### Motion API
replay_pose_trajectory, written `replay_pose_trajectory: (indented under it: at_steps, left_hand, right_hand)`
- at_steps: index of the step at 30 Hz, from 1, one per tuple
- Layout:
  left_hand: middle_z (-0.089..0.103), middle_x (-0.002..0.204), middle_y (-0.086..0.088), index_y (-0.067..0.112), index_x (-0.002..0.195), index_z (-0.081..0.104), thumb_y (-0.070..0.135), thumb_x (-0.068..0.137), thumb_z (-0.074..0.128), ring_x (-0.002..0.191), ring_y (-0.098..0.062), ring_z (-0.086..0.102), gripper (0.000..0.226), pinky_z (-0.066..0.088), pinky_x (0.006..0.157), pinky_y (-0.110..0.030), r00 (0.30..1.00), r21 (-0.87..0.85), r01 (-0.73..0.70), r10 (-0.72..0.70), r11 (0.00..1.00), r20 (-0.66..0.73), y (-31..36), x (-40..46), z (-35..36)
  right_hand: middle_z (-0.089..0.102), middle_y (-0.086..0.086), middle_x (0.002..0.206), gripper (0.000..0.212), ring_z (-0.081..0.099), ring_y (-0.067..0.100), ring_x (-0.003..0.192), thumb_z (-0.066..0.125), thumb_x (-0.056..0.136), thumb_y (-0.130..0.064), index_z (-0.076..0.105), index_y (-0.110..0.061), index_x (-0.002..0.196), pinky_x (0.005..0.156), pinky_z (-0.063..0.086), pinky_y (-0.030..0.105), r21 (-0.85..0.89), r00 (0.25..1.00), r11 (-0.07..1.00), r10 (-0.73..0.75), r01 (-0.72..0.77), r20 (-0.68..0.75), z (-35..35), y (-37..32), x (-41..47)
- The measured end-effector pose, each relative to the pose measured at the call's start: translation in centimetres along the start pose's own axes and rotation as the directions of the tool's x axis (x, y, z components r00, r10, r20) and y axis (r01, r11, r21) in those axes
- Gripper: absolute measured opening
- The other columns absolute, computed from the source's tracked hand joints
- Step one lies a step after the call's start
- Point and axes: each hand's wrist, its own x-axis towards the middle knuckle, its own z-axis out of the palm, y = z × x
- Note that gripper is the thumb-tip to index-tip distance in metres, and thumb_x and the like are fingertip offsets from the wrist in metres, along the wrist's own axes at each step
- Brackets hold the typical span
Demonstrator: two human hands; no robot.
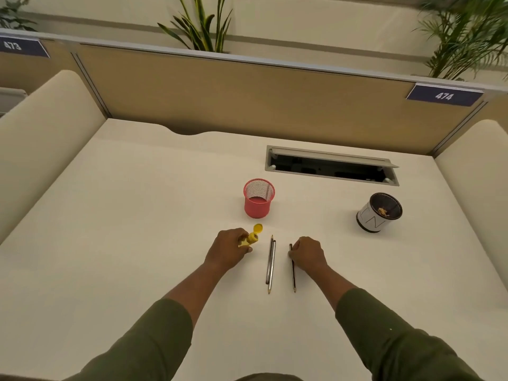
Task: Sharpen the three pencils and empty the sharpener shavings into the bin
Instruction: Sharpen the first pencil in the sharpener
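Head view: the desk (137,215) carries all task items. The left hand (228,250) is closed around a yellow sharpener (250,239), whose hinged lid (257,228) stands open on the far side. Two pencils (271,264) lie touching side by side between the hands, pointing near to far. The right hand (308,254) rests curled on the desk with its fingers against the far end of a third, dark pencil (293,272); whether it grips the pencil cannot be told. A pink mesh cup (259,200) stands just beyond the sharpener. The bin (379,213), holding a few shavings, stands at far right.
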Motion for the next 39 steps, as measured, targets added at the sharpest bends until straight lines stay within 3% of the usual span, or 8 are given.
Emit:
replay_pose_trajectory:
  at_steps: [4,6,9,13,18,23,27,39]
  left_hand:
    - [0.069,0.087,-0.007,0.013,0.095,0.068,0.017,0.071,0.079,0.080,-0.025,0.061,0.027,0.050,0.074,-0.035,1.000,-0.016,0.002,-0.001,1.000,0.018,0.0,0.1,0.5]
    - [0.069,0.088,-0.006,0.014,0.097,0.068,0.017,0.071,0.079,0.081,-0.024,0.062,0.028,0.051,0.075,-0.035,1.000,-0.018,-0.003,0.003,1.000,0.027,0.2,0.1,0.8]
    - [0.070,0.091,-0.006,0.014,0.098,0.068,0.017,0.071,0.078,0.083,-0.023,0.063,0.029,0.052,0.077,-0.036,0.999,-0.012,-0.012,0.013,1.000,0.042,0.7,0.0,1.2]
    - [0.070,0.090,-0.006,0.015,0.098,0.068,0.018,0.071,0.079,0.083,-0.023,0.063,0.030,0.053,0.077,-0.037,0.998,0.000,-0.024,0.024,1.000,0.056,1.3,-0.3,1.7]
    - [0.069,0.089,-0.003,0.017,0.097,0.067,0.020,0.072,0.078,0.080,-0.020,0.061,0.027,0.050,0.072,-0.032,0.998,0.032,-0.033,0.031,0.999,0.058,2.1,-0.9,2.0]
    - [0.069,0.091,-0.003,0.018,0.096,0.067,0.021,0.072,0.077,0.083,-0.022,0.061,0.027,0.049,0.072,-0.033,0.999,0.074,-0.021,0.018,0.997,0.040,2.9,-1.3,2.1]
    - [0.069,0.095,-0.001,0.020,0.097,0.066,0.023,0.073,0.075,0.088,-0.024,0.061,0.026,0.049,0.072,-0.034,1.000,0.145,-0.027,0.024,0.989,0.020,3.9,-1.4,2.2]
    - [0.069,0.101,-0.002,0.021,0.104,0.069,0.022,0.079,0.070,0.096,-0.025,0.060,0.025,0.046,0.081,-0.036,0.991,0.313,-0.131,0.132,0.941,0.017,6.1,-1.2,3.1]
  right_hand:
    - [0.064,0.004,0.093,0.014,0.059,0.025,0.080,0.052,0.082,-0.012,0.062,-0.014,0.091,0.064,0.040,0.026,-0.070,0.996,0.996,-0.058,0.053,-0.067,-0.9,1.1,-0.5]
    - [0.062,0.004,0.095,0.019,0.059,0.025,0.083,0.049,0.085,-0.009,0.063,-0.018,0.095,0.064,0.041,0.027,-0.233,0.965,0.943,-0.257,0.239,-0.050,-1.4,1.7,-0.7]
    - [0.057,0.001,0.105,0.033,0.060,0.022,0.093,0.050,0.083,0.000,0.065,-0.022,0.103,0.069,0.041,0.027,-0.380,0.840,0.749,-0.494,0.543,0.227,-2.4,2.6,-1.1]
    - [0.057,0.000,0.108,0.032,0.057,0.020,0.099,0.058,0.080,0.001,0.066,-0.022,0.102,0.079,0.049,0.032,-0.421,0.736,0.605,-0.545,0.676,0.400,-2.9,3.5,-1.1]
    - [0.060,0.001,0.105,0.015,0.054,0.020,0.100,0.063,0.087,-0.019,0.068,-0.020,0.101,0.075,0.040,0.028,-0.440,0.728,0.583,-0.597,0.683,0.338,-2.7,4.0,-1.1]
    - [0.054,-0.004,0.110,0.016,0.044,0.020,0.107,0.051,0.093,-0.023,0.060,-0.025,0.106,0.089,0.029,0.036,-0.416,0.824,0.725,-0.553,0.549,0.123,-2.2,3.7,-1.8]
    - [0.060,-0.005,0.100,0.009,0.044,0.021,0.099,0.045,0.096,-0.023,0.054,-0.023,0.097,0.085,0.027,0.037,-0.232,0.871,0.844,-0.491,0.483,0.028,-2.5,2.5,-2.4]
    - [0.060,-0.009,0.095,0.012,0.042,0.018,0.096,0.048,0.096,-0.032,0.059,-0.028,0.100,0.085,0.030,0.038,-0.206,0.795,0.787,-0.603,0.582,-0.056,-4.5,3.1,-3.3]
